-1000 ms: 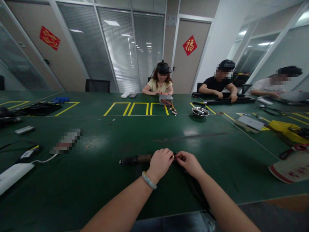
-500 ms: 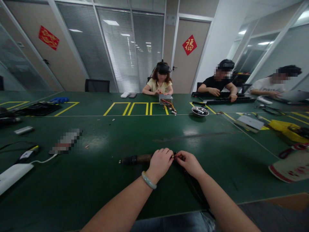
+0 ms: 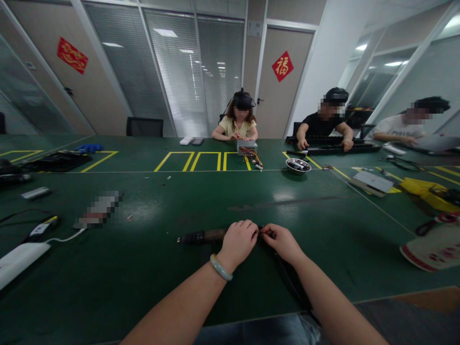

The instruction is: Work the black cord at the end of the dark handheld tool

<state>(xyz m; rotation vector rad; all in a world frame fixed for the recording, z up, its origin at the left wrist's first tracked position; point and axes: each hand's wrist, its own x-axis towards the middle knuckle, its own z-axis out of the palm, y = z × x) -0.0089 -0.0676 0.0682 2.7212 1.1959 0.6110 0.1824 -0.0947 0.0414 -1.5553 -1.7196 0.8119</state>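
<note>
On the green table (image 3: 172, 287), a dark cylindrical power tool (image 3: 212, 235) lies sideways, its narrow metal tip to the left. My left hand (image 3: 241, 239) is wrapped over its rear part from above, hiding that section. Close to the tool's right end, my right hand (image 3: 279, 241) pinches with thumb and forefinger. What sits in that pinch is too small and covered to make out. From there a black cable (image 3: 289, 278) runs down under my right forearm toward the table's near edge.
A white power strip (image 3: 21, 261) and a phone (image 3: 98, 209) on a cable lie left. A metal bowl (image 3: 298, 166) stands farther back. To the right are a pale bag (image 3: 434, 247) and a yellow pouch (image 3: 427, 194). Several people sit across the table, one at a metal box (image 3: 247, 146) with wires.
My hands stay in nearly the same place; a brass-coloured glint between them has become less visible. Across the table, the hand of the person in black has moved left along the long black object.
</note>
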